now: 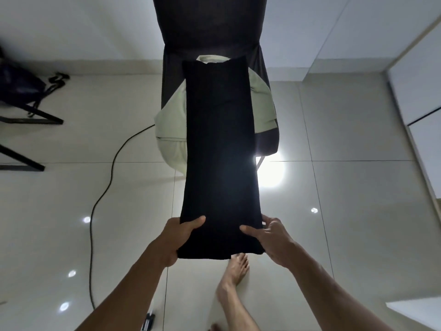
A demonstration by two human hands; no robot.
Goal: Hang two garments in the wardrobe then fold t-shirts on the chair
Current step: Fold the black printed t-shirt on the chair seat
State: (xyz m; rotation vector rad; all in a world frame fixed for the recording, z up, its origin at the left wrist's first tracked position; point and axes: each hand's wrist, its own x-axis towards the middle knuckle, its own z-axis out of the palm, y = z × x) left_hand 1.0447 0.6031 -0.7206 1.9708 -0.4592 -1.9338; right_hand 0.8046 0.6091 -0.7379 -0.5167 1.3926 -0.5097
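Note:
A black t-shirt [219,149], folded lengthwise into a long narrow strip, stretches from the chair [212,32] toward me. Its far end rests on the seat, on top of a pale green garment [170,130] that spreads out on both sides of it. My left hand [177,240] grips the near left corner of the strip, thumb on top. At the near right corner my right hand [274,240] holds the edge, thumb laid over the cloth and fingers spread beside it. The near end hangs in the air above the floor. The chair has a dark cover over its back.
Glossy pale floor tiles surround the chair. A black cable [107,187] snakes across the floor at the left. Dark table legs [31,118] and a dark bag [19,84] sit at far left. White wardrobe panels [420,91] line the right. My bare foot [235,271] stands below the shirt.

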